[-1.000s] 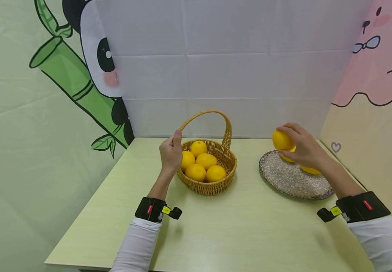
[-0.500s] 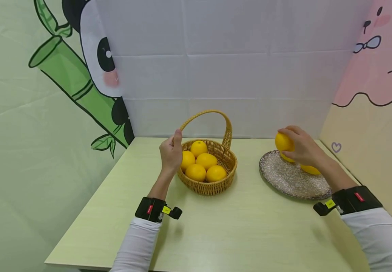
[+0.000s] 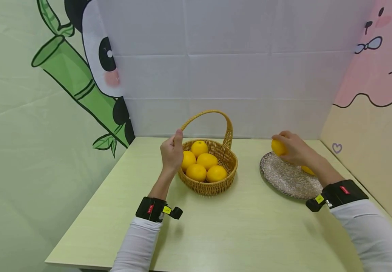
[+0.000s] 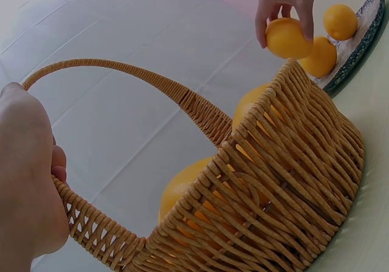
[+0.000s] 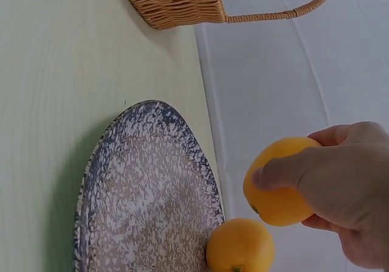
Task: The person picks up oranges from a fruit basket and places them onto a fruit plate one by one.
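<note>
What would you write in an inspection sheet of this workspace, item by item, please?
Surface: light-coloured table, plain top.
Job's things: wicker basket with five oranges visible inside; speckled plate with two oranges on it.
Clutter: nothing seen.
Hands: left hand grips the basket handle; right hand holds another orange off the plate.
Cables: nothing seen.
Surroundings: plain backdrop behind, cartoon-printed coverings at both sides.

The worktop [image 3: 250, 215] leaves a passage between plate [image 3: 279, 177] and basket [image 3: 218, 187]; the handle [image 3: 229, 132], in the left fingers [image 4: 59, 157], obstructs reaching in from above.
</note>
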`<state>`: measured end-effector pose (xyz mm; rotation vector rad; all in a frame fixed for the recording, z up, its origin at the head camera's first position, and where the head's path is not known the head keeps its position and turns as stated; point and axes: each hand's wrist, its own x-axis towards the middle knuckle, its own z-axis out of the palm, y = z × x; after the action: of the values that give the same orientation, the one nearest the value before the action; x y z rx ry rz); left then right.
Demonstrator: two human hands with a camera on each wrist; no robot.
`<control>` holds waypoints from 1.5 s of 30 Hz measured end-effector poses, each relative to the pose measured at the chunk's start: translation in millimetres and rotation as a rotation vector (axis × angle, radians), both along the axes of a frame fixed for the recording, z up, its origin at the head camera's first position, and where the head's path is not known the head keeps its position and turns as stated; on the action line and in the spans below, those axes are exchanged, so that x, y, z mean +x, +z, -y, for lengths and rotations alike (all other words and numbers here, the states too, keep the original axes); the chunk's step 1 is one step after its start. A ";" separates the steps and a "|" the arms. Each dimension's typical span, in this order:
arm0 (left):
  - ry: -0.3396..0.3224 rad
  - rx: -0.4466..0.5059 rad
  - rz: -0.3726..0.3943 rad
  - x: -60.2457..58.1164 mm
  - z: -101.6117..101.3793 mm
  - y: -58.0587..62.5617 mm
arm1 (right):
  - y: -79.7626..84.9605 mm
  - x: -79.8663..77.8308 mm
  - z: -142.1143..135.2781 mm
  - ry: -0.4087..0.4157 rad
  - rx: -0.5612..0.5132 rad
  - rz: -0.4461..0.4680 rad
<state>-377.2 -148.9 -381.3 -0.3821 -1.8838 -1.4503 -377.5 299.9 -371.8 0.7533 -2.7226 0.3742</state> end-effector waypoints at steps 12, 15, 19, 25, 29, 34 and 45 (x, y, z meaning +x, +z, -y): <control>0.006 0.005 -0.001 -0.5 0.0 -0.2 | -6.0 -11.5 16.3 -0.005 0.119 0.068; 0.003 0.008 -0.003 -1.1 0.0 -0.6 | -8.2 -14.8 18.1 -0.018 0.149 0.074; -0.005 0.010 -0.008 -0.5 -0.2 0.2 | -9.9 -18.4 20.2 -0.024 0.187 0.067; 0.001 0.007 -0.003 0.3 -0.3 1.1 | -10.2 -22.4 26.1 -0.043 0.273 0.090; 0.001 0.007 0.000 -0.2 -0.2 -0.8 | -12.7 -24.9 30.8 -0.067 0.332 0.092; -0.004 0.009 0.001 -2.1 -0.1 -3.7 | -21.9 -31.1 33.1 -0.079 0.362 0.095; -0.004 0.011 0.002 -6.7 0.7 -7.3 | -32.5 -38.0 33.8 -0.104 0.388 0.114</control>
<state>-383.9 -149.6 -388.6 -0.3796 -1.8769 -1.4636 -415.5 266.1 -404.2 0.6953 -2.9670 -0.1462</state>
